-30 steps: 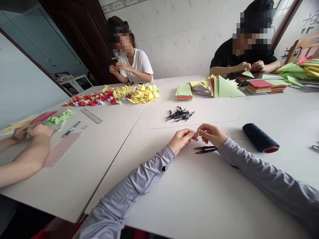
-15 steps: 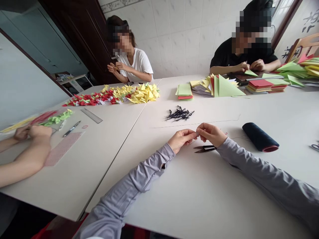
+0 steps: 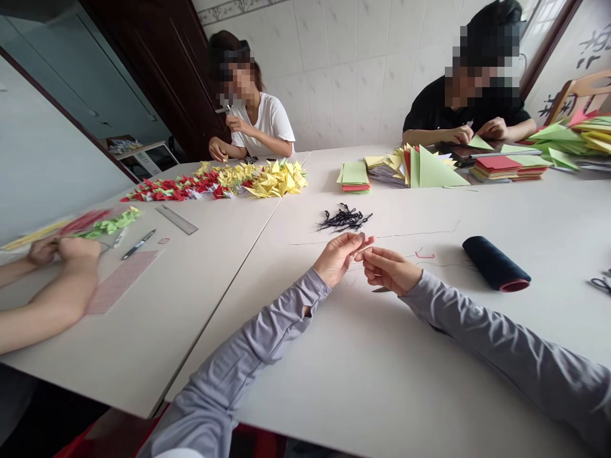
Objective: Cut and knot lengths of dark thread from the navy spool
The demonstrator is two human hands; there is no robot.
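Dozens of knotted black pieces [image 3: 344, 219] lie done; just beside that pile, my left hand [image 3: 340, 259] and right hand [image 3: 390, 271] pinch unfinished thread [image 3: 364, 250].

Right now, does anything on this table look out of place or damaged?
Nothing spilled or damaged. The dark thread spool lies on its side, and a red thread scrap lies loose near the right hand; both seem ordinary working clutter.

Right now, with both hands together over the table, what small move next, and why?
Probably drop the right hand to the snips peeking out beneath it: its fingertips meet those of the left hand on what looks like thin thread.
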